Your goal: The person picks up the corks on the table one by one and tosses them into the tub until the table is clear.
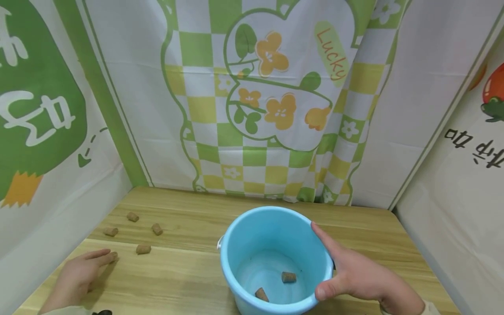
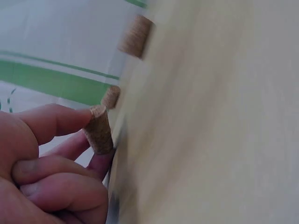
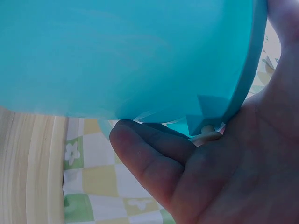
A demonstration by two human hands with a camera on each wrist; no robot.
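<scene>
- Your left hand [image 1: 80,271] sits low on the left of the table, pinching a cork [image 2: 99,130] between its digits, while its other fingers are folded in
- The light-blue bucket [image 1: 267,232] lies to the right of that pinch, with a wide stretch of bare table [image 1: 177,271] between; as a judgement, the relation to mind is this sideways gap plus the height of the rim, which stands above the cork
- Your right hand [image 1: 356,273] grips the right side of the bucket's rim, thumb at the near part and fingers round the outside, so the rim's left side faces your left hand unobstructed
- Your left hand is also the nearer one to the four loose corks, which lie beyond it: the closest [image 1: 143,249] is to the right of your fingertips, with its long axis roughly left to right
- Two more corks, one toward the middle [image 1: 288,277] and one by the near wall [image 1: 261,294], lie inside the bucket; only the head view shows them
- The left wrist view gives you what the head view mostly hides: the pinched cork is held end to end, its long axis seemingly running along the table surface; whether it touches the wood you cannot tell
- The right wrist view alone shows you the fingers under the bucket's outer wall, beside the handle joint [image 3: 205,133]
</scene>
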